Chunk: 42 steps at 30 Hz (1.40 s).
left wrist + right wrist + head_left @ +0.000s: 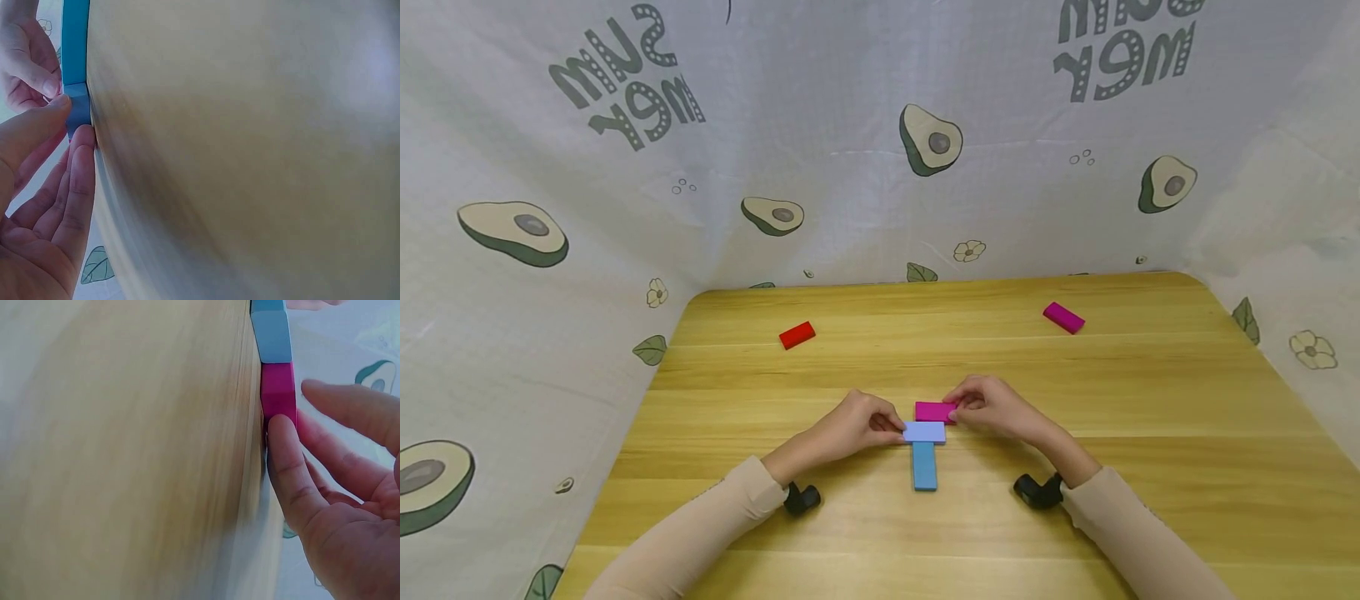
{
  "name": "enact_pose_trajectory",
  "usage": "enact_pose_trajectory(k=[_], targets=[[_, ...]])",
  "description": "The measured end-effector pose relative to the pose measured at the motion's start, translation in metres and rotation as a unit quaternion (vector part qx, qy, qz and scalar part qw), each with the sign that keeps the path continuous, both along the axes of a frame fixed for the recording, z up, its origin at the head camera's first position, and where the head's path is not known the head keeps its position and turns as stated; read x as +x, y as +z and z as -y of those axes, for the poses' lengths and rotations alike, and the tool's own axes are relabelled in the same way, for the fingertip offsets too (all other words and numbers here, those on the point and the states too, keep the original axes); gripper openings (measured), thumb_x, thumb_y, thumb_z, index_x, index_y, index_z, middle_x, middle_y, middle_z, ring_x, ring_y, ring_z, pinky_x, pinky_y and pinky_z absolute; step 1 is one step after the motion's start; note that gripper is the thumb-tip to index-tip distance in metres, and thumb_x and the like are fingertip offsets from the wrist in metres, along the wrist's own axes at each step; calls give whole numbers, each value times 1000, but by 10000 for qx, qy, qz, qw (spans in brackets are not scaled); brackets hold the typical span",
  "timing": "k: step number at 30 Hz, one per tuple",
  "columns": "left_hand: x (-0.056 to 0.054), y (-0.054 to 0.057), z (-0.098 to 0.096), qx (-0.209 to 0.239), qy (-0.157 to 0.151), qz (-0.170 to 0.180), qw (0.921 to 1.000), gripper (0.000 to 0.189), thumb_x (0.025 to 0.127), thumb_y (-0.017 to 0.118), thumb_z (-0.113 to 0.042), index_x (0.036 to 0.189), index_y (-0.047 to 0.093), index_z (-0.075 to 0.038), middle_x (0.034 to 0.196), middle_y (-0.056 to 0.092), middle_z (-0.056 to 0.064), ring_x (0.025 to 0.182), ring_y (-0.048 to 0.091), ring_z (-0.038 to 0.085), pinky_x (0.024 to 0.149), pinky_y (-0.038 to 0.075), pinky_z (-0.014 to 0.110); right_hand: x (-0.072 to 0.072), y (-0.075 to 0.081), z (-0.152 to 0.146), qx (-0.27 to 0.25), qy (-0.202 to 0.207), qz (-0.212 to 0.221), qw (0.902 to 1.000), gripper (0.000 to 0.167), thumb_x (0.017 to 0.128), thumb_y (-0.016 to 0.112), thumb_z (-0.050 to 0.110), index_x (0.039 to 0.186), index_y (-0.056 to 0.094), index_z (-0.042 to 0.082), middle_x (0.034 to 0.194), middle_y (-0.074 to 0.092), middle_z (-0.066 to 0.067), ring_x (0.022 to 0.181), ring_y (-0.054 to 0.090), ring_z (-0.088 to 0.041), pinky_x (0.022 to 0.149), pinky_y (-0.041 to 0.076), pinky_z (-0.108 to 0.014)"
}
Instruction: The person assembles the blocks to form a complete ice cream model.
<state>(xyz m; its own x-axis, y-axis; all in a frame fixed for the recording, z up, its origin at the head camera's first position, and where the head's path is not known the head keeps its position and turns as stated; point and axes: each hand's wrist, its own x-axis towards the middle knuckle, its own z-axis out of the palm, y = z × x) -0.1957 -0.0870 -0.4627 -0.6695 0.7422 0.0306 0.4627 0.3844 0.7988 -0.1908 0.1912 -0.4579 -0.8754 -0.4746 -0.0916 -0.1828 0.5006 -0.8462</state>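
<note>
Three flat rectangular blocks lie together near the middle of the wooden table (865,533). A blue block (924,467) stands lengthwise towards me, its far end against a lavender block (924,432) lying crosswise. Beyond that and slightly right lies a magenta block (933,412), touching its far side. My left hand (861,421) pinches the left end of the lavender block between thumb and fingers. At the magenta block's right end is my right hand (996,407), its curled fingers holding that end. In the right wrist view, a fingertip (281,428) touches the block and the thumb is close by.
A red block (797,335) lies at the far left of the table, and another magenta block (1063,317) at the far right. White cloth (850,108) printed with avocados hangs behind and beside the table. A black wrist camera (1039,492) sits by the right sleeve.
</note>
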Motion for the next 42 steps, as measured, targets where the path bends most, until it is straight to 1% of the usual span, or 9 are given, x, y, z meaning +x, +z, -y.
enact_pose_trajectory(k=[5, 9, 15, 21, 30, 42], targets=[[0, 0, 0, 4, 8, -15, 10000, 6, 88, 77, -9, 93, 77, -6, 88, 74, -3, 76, 66, -2, 70, 56, 17, 0, -1, 1, -40, 36, -100, 9999, 17, 92, 67, -1, 108, 71, -8, 96, 66, -9, 84, 60, -16, 72, 54, -23], [0, -2, 0, -5, 23, -32, 10000, 6, 88, 77, -9, 94, 78, -7, 87, 74, -3, 76, 66, -2, 70, 56, 17, -1, -2, 2, -78, 34, -99, 9999, 16, 92, 67, -2, 106, 71, -8, 97, 66, -11, 82, 60, -15, 70, 53, -23], [-1, -2, 0, 8, 4, -23, 10000, 6, 88, 77, -10, 94, 78, -7, 88, 74, -4, 77, 66, -2, 70, 56, 17, -2, -2, 1, -23, 55, -54, 10000, 16, 92, 67, -1, 107, 72, -6, 100, 67, -11, 84, 61, -16, 72, 54, -23], [-1, -2, -1, -9, -2, -12, 10000, 6, 88, 77, -11, 94, 78, -8, 88, 73, -5, 77, 66, -2, 71, 56, 17, -5, -4, 2, -28, 122, -107, 9999, 16, 92, 67, -2, 106, 72, -6, 101, 67, -12, 83, 59, -17, 69, 53, -23], [-1, -2, 0, -35, -17, -43, 10000, 6, 89, 77, -11, 94, 77, -8, 88, 73, -5, 77, 66, -2, 71, 56, 17, -5, -3, 4, -41, 184, -108, 9998, 17, 92, 67, -1, 107, 72, -6, 102, 67, -11, 89, 62, -19, 75, 55, -25], [-1, -1, -1, -93, -28, -65, 9999, 7, 88, 77, -10, 94, 77, -6, 87, 73, -5, 76, 65, -3, 70, 56, 17, -6, -5, 9, -45, 213, -203, 9996, 15, 91, 67, -2, 105, 73, -5, 100, 67, -10, 90, 62, -19, 77, 55, -25]])
